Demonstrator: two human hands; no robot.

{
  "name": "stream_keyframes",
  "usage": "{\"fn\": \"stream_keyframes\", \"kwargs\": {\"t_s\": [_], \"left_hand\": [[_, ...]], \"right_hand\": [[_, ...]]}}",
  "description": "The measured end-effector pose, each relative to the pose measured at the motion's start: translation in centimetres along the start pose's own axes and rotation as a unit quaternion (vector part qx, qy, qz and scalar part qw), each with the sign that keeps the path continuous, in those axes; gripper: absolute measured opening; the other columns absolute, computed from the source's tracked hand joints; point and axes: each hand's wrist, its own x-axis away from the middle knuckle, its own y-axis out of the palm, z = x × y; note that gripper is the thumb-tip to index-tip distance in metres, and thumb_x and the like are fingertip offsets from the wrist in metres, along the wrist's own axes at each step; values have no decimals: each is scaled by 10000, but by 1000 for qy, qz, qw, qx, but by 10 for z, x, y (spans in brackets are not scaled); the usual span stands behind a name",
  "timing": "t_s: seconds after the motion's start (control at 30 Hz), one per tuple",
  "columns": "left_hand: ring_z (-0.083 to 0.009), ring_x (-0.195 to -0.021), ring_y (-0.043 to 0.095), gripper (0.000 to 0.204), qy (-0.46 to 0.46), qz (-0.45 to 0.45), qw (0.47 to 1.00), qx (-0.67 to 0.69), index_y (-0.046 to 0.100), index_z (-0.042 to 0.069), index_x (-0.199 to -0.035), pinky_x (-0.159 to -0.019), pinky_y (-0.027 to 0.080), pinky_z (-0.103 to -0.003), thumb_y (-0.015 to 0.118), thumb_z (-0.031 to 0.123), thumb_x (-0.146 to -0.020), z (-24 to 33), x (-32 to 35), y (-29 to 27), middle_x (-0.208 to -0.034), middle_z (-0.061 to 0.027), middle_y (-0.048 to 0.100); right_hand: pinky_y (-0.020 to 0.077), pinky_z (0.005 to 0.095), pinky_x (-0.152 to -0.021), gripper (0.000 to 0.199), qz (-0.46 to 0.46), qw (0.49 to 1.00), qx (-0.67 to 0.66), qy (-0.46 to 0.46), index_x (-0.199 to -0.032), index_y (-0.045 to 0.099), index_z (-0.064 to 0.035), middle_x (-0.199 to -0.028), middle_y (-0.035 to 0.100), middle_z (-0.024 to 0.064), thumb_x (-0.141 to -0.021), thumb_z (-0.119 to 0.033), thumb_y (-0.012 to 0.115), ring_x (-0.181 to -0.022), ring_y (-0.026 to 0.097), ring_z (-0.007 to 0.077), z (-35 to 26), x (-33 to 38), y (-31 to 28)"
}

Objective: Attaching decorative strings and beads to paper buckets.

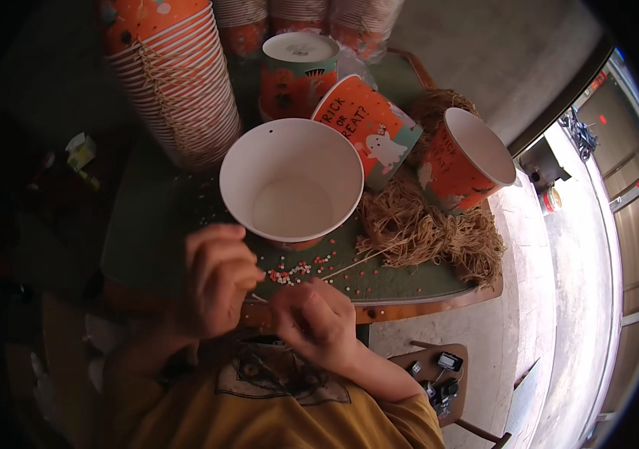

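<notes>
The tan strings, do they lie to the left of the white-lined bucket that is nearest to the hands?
No, the tan strings lie to the right of that white-lined bucket.

the central bucket (289, 142) stands on the counter (162, 232), beads (304, 267) strewn before it. left of it rises a bucket stack (177, 90); behind it, an upturned bucket (297, 86), further stacks (297, 19) beyond. right of it are a leaning bucket (379, 127), another bucket (454, 168) and a twine heap (439, 232), its strand (353, 265) reaching the right hand (315, 318), beside the left hand (220, 280), before the central bucket.
</notes>
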Motion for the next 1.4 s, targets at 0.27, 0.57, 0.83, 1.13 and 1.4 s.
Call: {"fn": "stream_keyframes", "kwargs": {"t_s": [0.27,0.57,0.83,1.13,1.4], "left_hand": [[-287,-884,595,269,-46,-108,989,90,571,60,-1038,-776,487,-397,682,59,-794,-3,-56,24,-943,-95,582],[-268,-775,639,253,-121,-96,973,168,558,46,-1049,-665,517,-374,645,2,-816,3,-58,36,-872,-98,609],[-259,-773,643,275,-125,-101,972,169,549,40,-1076,-663,520,-367,645,-3,-821,4,-59,35,-886,-105,612],[-199,-773,597,156,-117,-234,940,220,575,18,-1079,-717,482,-306,553,59,-930,-19,-85,25,-923,-92,602],[-267,-758,614,130,-217,-408,848,258,544,16,-907,-685,477,-369,550,145,-918,-30,-104,31,-844,-111,626]], "right_hand": [[429,303,-496,149,102,979,90,155,-839,587,-65,-657,554,54,-752,-7,694,-526,529,170,7,-1,-12],[399,271,-470,147,153,957,106,224,-826,556,-57,-616,510,39,-777,-23,690,-486,474,126,30,2,-15],[311,189,-463,113,176,962,77,195,-805,551,-50,-535,419,-48,-832,-30,659,-497,355,10,39,-6,-7],[324,193,-470,115,161,961,91,206,-807,549,-46,-544,422,-48,-834,-35,660,-505,363,15,43,-10,-6],[387,189,-514,96,140,963,74,216,-878,556,-39,-602,513,-22,-863,-48,650,-540,450,21,40,-14,-11]]}}
